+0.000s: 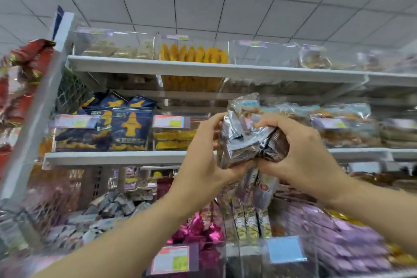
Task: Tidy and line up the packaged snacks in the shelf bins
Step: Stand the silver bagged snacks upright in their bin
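left hand (203, 156) | right hand (302, 153) | fingers of both clamped round silver snack packets (243, 140)

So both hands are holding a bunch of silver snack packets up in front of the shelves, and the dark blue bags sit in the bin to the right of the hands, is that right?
Not quite. The head view shows the dark blue bags in a bin to the left of the hands, not the right. The rest holds: the left hand and right hand both grip the silver snack packets in front of the shelves.
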The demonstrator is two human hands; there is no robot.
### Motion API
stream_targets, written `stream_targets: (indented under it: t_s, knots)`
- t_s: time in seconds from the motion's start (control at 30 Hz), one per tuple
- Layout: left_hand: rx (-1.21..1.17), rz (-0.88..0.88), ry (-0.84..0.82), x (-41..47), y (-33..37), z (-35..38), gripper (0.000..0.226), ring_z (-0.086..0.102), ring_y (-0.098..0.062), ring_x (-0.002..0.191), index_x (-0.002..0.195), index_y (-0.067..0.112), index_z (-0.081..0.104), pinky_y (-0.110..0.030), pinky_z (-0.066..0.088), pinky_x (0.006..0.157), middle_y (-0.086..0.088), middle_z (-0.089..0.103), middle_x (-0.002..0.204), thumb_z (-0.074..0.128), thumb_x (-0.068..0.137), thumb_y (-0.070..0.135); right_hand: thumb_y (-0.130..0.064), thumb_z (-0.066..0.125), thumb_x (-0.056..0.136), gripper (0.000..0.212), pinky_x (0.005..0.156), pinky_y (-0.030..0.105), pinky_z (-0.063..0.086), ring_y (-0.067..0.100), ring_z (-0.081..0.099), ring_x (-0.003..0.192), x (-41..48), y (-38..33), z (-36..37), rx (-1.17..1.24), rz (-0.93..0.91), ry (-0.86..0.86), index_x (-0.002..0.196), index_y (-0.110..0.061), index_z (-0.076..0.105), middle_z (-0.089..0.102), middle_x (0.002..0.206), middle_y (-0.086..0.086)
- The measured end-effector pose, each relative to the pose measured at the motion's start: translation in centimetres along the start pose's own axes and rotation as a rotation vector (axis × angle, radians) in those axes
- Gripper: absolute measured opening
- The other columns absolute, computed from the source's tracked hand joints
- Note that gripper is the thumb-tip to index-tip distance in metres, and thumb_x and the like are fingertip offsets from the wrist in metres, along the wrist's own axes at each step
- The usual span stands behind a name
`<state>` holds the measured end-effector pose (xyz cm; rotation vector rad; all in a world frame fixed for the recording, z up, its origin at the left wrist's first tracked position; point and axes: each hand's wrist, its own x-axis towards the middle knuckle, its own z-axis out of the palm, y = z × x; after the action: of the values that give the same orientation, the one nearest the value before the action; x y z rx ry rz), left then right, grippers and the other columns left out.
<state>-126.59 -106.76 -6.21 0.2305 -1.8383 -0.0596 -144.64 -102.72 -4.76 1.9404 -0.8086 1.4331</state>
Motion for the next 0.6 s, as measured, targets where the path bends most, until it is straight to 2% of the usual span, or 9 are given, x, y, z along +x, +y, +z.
stream_targets:
  t_s: [0.13, 0.2, 0.3, 0.37, 0.47, 0.53, 0.6]
  knots:
    - [-0.065, -0.032, -0.013, -0.6, -2.4, 4.6, 0.074, 0.053, 0.001, 0.111, 0.118, 0.055, 0.034, -0.019, 0.046, 0.091, 0.019, 0.050, 0.122, 0.082, 0.070, 0.025, -0.010, 0.085, 0.059, 0.061, 0.089, 0.012, 0.041, 0.004, 0.054, 0.104, -2.9, 3.9, -0.3, -0.052, 0.041, -0.028, 0.114, -0.018, 0.059, 0.061, 0.112, -0.005]
    - [-0.066, -0.052, -0.028, -1.1, -3.8, 6.6, 0.073, 0.051, 0.006, 0.111, 0.117, 0.054, 0.035, -0.018, 0.044, 0.094, 0.023, 0.049, 0.120, 0.082, 0.069, 0.026, -0.009, 0.085, 0.059, 0.062, 0.093, 0.011, 0.039, 0.003, 0.052, 0.108, -4.4, 5.9, 0.2, -0.067, 0.056, -0.041, 0.114, -0.018, 0.059, 0.059, 0.115, -0.008]
    - [-0.114, -0.134, -0.074, -1.8, -6.4, 9.0, 0.073, 0.053, 0.005, 0.110, 0.115, 0.052, 0.038, -0.022, 0.046, 0.094, 0.023, 0.051, 0.118, 0.082, 0.070, 0.016, -0.005, 0.087, 0.056, 0.063, 0.092, 0.008, 0.036, 0.004, 0.052, 0.105, -6.5, 8.7, 1.4, -0.090, 0.066, -0.078, 0.112, -0.013, 0.060, 0.059, 0.111, -0.008]
    - [-0.056, -0.147, -0.136, -2.5, -7.6, 10.0, 0.073, 0.050, 0.007, 0.111, 0.117, 0.052, 0.034, -0.016, 0.043, 0.096, 0.022, 0.047, 0.121, 0.082, 0.072, 0.020, -0.007, 0.087, 0.056, 0.064, 0.095, 0.009, 0.035, 0.003, 0.049, 0.108, -7.7, 10.4, 2.3, -0.087, 0.078, -0.133, 0.112, -0.020, 0.058, 0.055, 0.115, -0.012]
    - [0.027, -0.201, -0.261, -2.9, -9.4, 11.0, 0.073, 0.043, 0.014, 0.113, 0.117, 0.055, 0.026, -0.001, 0.033, 0.090, 0.025, 0.042, 0.124, 0.079, 0.074, 0.030, -0.023, 0.082, 0.062, 0.061, 0.095, 0.019, 0.040, 0.000, 0.050, 0.111, -9.1, 12.5, 3.3, -0.059, 0.149, -0.249, 0.113, -0.034, 0.050, 0.053, 0.118, -0.020]
    - [0.112, -0.247, -0.386, -2.8, -10.4, 11.4, 0.077, 0.040, 0.016, 0.112, 0.126, 0.054, 0.022, 0.004, 0.030, 0.086, 0.027, 0.039, 0.129, 0.077, 0.075, 0.038, -0.032, 0.079, 0.068, 0.054, 0.089, 0.021, 0.044, -0.002, 0.052, 0.105, -9.8, 13.3, 3.7, -0.113, 0.249, -0.347, 0.111, -0.041, 0.047, 0.052, 0.115, -0.024]
    - [0.190, -0.268, -0.507, -2.5, -11.1, 11.6, 0.082, 0.038, 0.014, 0.110, 0.139, 0.046, 0.021, 0.005, 0.026, 0.081, 0.027, 0.038, 0.132, 0.075, 0.077, 0.040, -0.036, 0.076, 0.074, 0.051, 0.085, 0.016, 0.043, -0.002, 0.051, 0.102, -10.3, 13.8, 3.8, -0.184, 0.341, -0.434, 0.111, -0.045, 0.043, 0.049, 0.112, -0.026]
